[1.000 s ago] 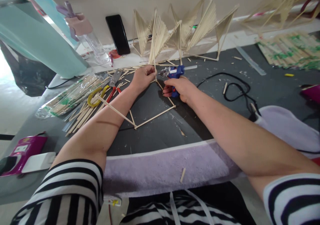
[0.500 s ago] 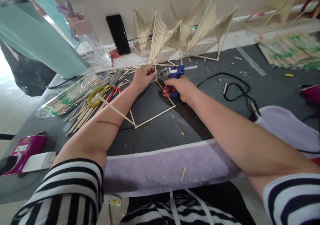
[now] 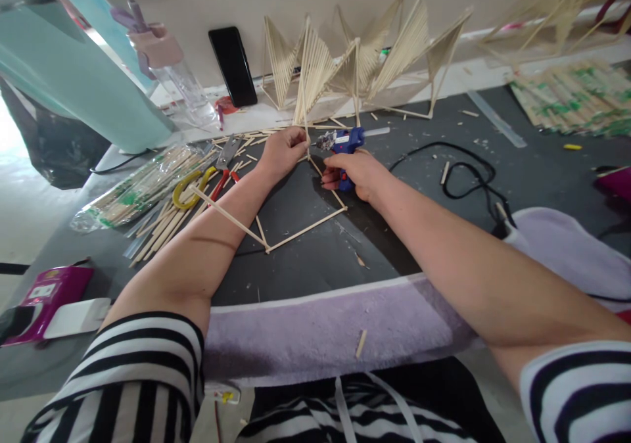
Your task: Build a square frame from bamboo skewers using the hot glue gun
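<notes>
My left hand (image 3: 283,154) pinches an upright thin wooden stick at the far corner of a stick frame (image 3: 306,231). The frame lies on the dark grey table, and another stick slants up from its near corner across my left forearm. My right hand (image 3: 355,172) is wrapped round a blue glue gun (image 3: 348,142), whose nozzle points left, close to my left fingertips and the stick joint. A clear glue stick pokes out of the gun's rear.
Yellow-handled scissors (image 3: 185,191), loose sticks (image 3: 165,233) and bagged sticks (image 3: 131,196) lie left. Behind stand a phone (image 3: 233,67), a bottle (image 3: 172,68) and finished stick structures (image 3: 315,68). A black cord (image 3: 473,167) and more bagged sticks (image 3: 576,98) lie right.
</notes>
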`<control>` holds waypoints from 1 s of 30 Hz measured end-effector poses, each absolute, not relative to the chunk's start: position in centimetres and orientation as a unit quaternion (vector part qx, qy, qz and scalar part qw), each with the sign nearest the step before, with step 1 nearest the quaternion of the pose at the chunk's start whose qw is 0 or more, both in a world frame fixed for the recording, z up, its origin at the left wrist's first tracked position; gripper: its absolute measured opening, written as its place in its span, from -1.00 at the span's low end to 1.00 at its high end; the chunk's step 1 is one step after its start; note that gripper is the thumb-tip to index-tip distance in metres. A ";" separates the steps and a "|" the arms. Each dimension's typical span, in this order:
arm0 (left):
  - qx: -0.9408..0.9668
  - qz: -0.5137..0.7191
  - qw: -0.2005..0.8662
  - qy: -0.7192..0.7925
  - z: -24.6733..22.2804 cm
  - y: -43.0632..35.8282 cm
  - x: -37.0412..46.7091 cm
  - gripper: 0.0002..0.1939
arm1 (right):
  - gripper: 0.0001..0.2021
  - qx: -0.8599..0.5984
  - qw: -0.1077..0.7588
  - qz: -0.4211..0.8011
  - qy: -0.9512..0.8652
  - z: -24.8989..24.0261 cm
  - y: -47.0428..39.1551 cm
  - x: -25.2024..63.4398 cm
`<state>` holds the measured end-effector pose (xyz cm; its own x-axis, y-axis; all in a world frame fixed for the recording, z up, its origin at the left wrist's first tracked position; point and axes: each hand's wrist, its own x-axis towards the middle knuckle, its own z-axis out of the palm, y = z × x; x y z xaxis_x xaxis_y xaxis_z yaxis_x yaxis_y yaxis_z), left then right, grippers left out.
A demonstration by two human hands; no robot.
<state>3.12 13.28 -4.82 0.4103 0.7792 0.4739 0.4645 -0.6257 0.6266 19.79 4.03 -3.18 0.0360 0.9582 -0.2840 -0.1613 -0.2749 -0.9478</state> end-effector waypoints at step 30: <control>0.783 0.376 0.180 0.462 -2.2 12.8 0.4 -0.86 | -0.87 -0.527 0.479 0.601 -0.362 -3.0 3.7 19.9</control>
